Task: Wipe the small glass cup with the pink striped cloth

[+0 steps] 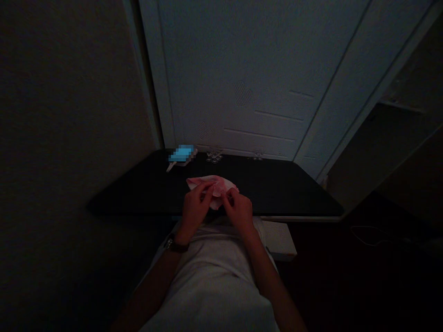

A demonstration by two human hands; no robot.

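A pink-and-white piece of cloth (218, 180) is bunched up over the front part of the dark tabletop. The scene is dim, and I cannot make out what kind of cloth it is. My left hand (196, 205) pinches it from the left, thumb and fingers close together near its middle. From the right, my right hand (239, 207) grips the cloth's near right part with bent fingers. The fingertips of both hands almost meet at the centre. A dark watch (176, 244) is strapped round my left wrist.
On the dark table (277, 189), a device with a blurred blue screen (182, 153) stands at the back left. Small clear objects (214, 154) sit along the back edge, before a pale panel (235, 60). Below the front edge is a white box (280, 240).
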